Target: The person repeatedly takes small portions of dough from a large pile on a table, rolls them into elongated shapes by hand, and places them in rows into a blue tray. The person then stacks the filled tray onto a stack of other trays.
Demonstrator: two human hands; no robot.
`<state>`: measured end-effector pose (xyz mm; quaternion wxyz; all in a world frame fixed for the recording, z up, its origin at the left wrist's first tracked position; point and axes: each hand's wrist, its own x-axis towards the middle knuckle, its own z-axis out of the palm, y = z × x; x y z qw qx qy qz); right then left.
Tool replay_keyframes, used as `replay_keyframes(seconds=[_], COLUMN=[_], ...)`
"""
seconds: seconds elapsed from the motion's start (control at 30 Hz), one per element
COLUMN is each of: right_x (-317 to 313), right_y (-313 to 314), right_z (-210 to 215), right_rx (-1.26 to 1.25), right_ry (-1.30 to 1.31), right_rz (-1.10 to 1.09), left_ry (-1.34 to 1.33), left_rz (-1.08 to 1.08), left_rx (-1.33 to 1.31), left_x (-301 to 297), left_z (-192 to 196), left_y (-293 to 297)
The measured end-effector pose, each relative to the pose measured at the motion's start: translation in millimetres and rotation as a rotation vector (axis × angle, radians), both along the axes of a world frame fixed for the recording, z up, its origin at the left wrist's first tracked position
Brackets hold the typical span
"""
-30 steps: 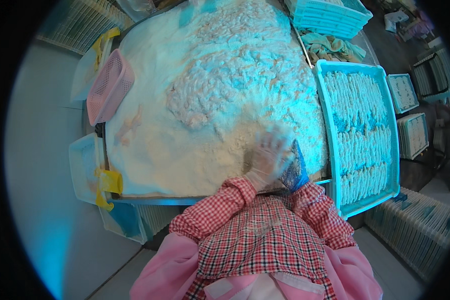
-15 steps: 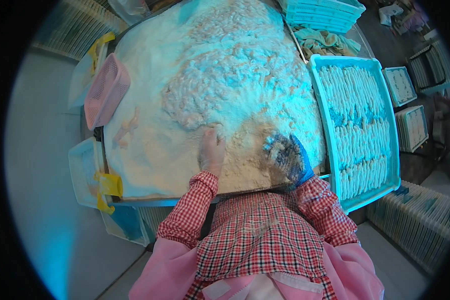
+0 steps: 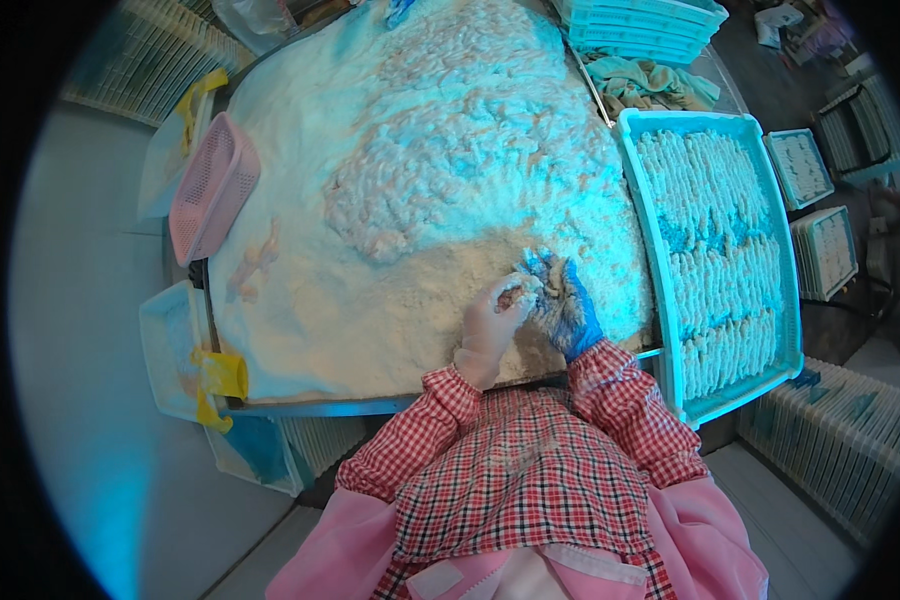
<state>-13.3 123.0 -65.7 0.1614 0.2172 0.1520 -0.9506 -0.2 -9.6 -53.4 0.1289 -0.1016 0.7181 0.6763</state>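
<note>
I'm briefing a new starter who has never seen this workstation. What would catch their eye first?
A huge mound of white breadcrumbs covers the metal table and fills the middle of the view. At its near edge the left hand in a white glove and the right hand in a blue glove meet around a small crumbed piece. To the right lies a light blue plastic tray packed with rows of breaded pieces.

Bright, cool bluish light is washing over the white crumb-covered table [image 3: 370,300], w/ glare up top. Fisheye lens is bending edges & blacking out corners. Centre is staying sharp; rim is going soft. Shadows are faint.
</note>
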Motion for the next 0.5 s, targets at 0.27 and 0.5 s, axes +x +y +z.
replay_keyframes(seconds=[0.27,0.5], right_x=[-1,27], right_y=[-1,-83], right_z=[3,16], right_rx=[-0.285,-0.34], right_ry=[0.095,0.358], right_rz=[0.031,-0.712], left_ry=[0.424,0.74], left_rz=[-0.182,-0.211], left_rx=[-0.662,-0.661], left_x=[2,9], left_z=[19,21], left_y=[1,35])
